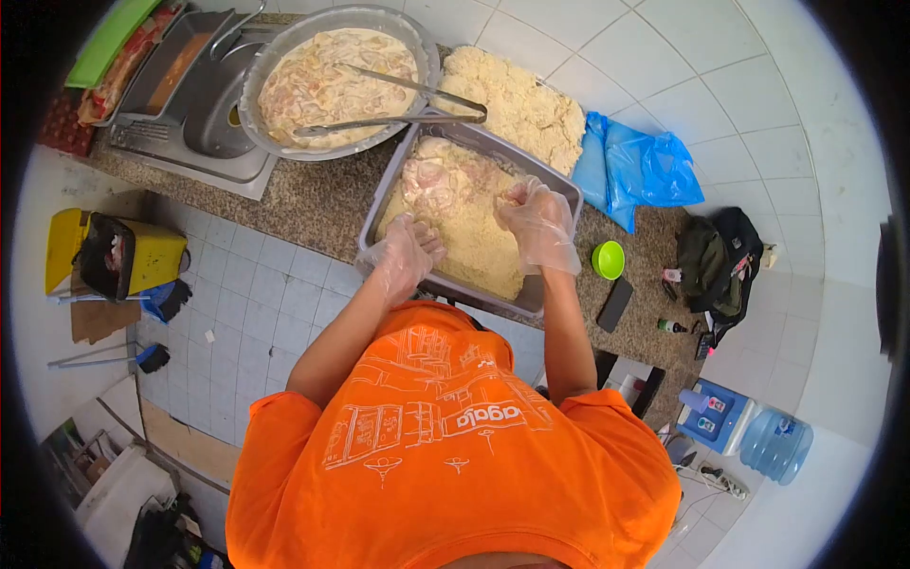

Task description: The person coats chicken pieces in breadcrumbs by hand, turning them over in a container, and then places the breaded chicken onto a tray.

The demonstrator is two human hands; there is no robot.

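Two hands (403,256) (540,223), one tray (383,201), one bowl (248,100), one green cup (608,259).

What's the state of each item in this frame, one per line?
Left hand: gloved, flat on crumbs.
Right hand: gloved, fingers curled in crumbs.
Tray: part-filled with crumbs.
Bowl: full, tongs resting inside.
Cup: upright, open.
Phone: lying flat, dark.
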